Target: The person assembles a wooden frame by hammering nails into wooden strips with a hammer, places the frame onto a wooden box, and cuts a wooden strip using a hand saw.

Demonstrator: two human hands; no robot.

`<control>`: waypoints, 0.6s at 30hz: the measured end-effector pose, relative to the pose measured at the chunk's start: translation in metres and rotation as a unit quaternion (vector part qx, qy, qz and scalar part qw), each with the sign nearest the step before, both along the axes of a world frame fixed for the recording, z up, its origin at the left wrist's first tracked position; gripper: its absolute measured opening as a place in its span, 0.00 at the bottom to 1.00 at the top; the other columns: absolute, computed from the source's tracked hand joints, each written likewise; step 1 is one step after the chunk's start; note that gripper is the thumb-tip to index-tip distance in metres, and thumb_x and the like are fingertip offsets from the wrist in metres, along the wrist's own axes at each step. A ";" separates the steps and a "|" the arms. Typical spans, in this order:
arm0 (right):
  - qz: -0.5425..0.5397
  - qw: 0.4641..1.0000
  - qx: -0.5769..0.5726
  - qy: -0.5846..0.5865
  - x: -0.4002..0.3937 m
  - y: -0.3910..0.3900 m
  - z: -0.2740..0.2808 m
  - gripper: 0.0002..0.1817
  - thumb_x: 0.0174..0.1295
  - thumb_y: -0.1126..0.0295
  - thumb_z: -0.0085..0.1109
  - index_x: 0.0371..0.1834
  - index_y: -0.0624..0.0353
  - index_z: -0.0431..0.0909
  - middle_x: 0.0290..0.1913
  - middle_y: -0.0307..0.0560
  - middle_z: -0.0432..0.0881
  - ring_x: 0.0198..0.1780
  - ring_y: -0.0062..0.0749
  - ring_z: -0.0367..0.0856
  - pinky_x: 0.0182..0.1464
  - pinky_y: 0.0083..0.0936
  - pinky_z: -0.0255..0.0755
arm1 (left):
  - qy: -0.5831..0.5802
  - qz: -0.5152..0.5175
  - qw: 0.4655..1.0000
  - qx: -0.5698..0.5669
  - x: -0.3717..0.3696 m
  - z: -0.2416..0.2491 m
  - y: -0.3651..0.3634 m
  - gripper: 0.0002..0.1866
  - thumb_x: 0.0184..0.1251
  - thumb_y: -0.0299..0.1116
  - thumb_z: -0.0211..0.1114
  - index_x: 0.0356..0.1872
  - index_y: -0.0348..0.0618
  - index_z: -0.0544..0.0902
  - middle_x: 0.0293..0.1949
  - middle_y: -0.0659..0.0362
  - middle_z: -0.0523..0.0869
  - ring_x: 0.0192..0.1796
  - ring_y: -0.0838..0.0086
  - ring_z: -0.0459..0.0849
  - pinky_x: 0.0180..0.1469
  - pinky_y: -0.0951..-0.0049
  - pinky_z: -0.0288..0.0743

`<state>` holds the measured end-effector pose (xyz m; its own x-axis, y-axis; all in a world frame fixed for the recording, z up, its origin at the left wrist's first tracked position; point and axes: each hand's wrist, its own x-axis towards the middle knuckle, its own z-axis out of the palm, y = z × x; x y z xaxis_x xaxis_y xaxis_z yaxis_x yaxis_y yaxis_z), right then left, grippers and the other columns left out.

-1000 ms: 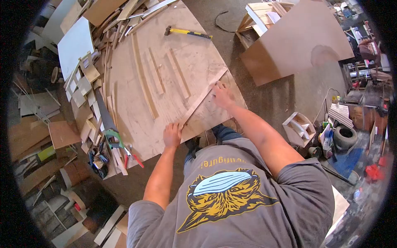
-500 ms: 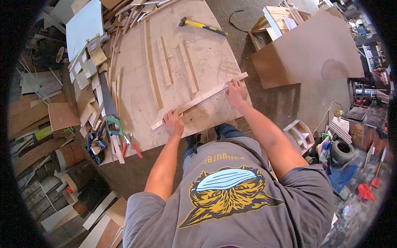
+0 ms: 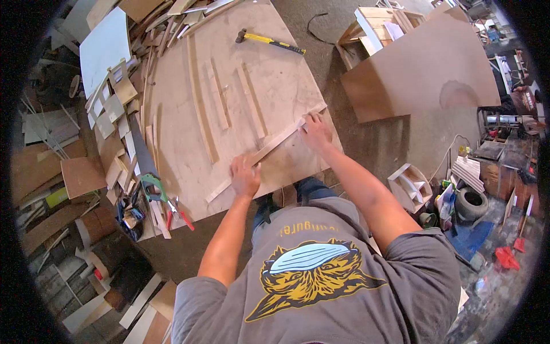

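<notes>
A long, thin wooden strip point(image 3: 279, 142) lies slantwise near the close edge of the plywood-topped table point(image 3: 281, 86). My left hand point(image 3: 245, 175) grips it toward its near left end, fingers curled over it. Farther along, close to the table's right corner, my right hand point(image 3: 316, 131) holds the same strip with bent fingers. Beyond my hands, separate wooden strips rest on the board: a long one point(image 3: 200, 109), a short one point(image 3: 218, 94) and another point(image 3: 252, 100). A hammer point(image 3: 269, 40) with a yellow and black handle lies at the far side.
At the table's left are a green-handled handsaw point(image 3: 152, 186), red-handled pliers point(image 3: 179, 215) and piled wood offcuts point(image 3: 117, 103). A large brown sheet point(image 3: 418, 69) leans across a wooden frame at right. A tire point(image 3: 472, 204) sits on the cluttered floor.
The strip has turned to a steeper slant, its left end now nearer my body. Both hands have moved with it and keep hold. The whole view has shifted slightly.
</notes>
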<state>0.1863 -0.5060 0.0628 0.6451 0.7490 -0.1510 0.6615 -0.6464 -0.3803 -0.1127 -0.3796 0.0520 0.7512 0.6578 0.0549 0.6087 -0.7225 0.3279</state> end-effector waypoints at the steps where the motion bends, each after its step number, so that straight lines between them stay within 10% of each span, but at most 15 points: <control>1: -0.001 1.000 0.001 -0.004 0.002 0.006 0.001 0.29 0.68 0.57 0.68 0.70 0.53 0.76 0.75 0.51 0.75 0.77 0.50 0.68 0.75 0.45 0.69 | 0.000 -0.027 1.000 -0.011 0.016 -0.002 -0.002 0.27 0.74 0.49 0.67 0.70 0.52 0.81 0.74 0.53 0.76 0.78 0.50 0.69 0.78 0.46 0.60; 18: 0.302 0.951 0.065 -0.002 -0.043 0.129 -0.008 0.29 0.71 0.60 0.64 0.76 0.46 0.73 0.78 0.44 0.74 0.79 0.48 0.67 0.77 0.54 0.63 | 0.018 0.055 0.995 -0.083 0.045 -0.003 0.000 0.35 0.73 0.49 0.67 0.76 0.42 0.74 0.83 0.46 0.63 0.85 0.47 0.58 0.83 0.41 0.57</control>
<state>0.1430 -0.3767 0.0548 0.0920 0.9953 -0.0294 0.8987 -0.0957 -0.4281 -0.0675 -0.3796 0.0487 0.6742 0.7334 -0.0870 0.6938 -0.5887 0.4148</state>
